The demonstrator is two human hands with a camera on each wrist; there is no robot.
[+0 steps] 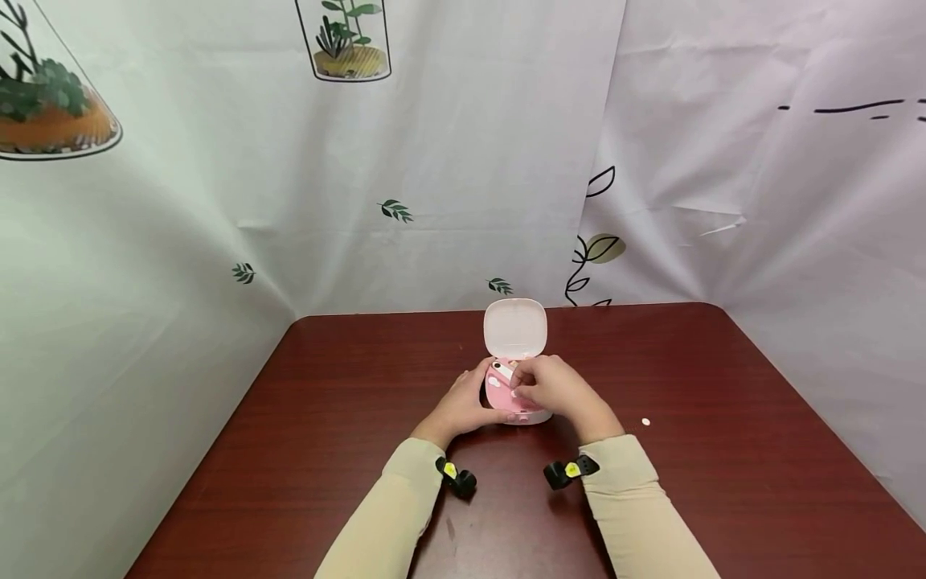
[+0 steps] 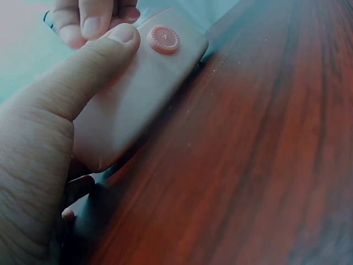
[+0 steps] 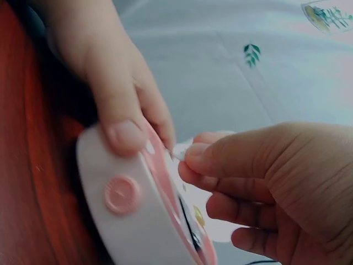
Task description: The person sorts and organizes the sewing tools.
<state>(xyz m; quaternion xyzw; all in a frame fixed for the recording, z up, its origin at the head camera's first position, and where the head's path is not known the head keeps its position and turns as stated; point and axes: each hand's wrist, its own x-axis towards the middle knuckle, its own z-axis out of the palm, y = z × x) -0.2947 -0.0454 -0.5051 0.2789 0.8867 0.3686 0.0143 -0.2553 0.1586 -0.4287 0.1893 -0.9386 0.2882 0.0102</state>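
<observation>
A small pink-and-white case (image 1: 534,418) stands on the table with its white lid (image 1: 515,328) raised at the back. On its front is a round pink button (image 3: 122,194). My left hand (image 1: 461,404) grips the case from the left, thumb along the front wall. Over the pink interior, my right hand (image 1: 555,388) pinches a small whitish piece (image 3: 179,151) between thumb and index finger; its exact kind cannot be made out. A white strip with a dark dot (image 1: 501,368) lies inside. My right fingers hide part of the interior.
A small white oval bit (image 1: 646,421) lies on the dark red wooden table (image 1: 347,450), right of the right wrist. A white curtain (image 1: 463,161) printed with plants hangs behind the table and along both sides. Each wrist carries a small black camera.
</observation>
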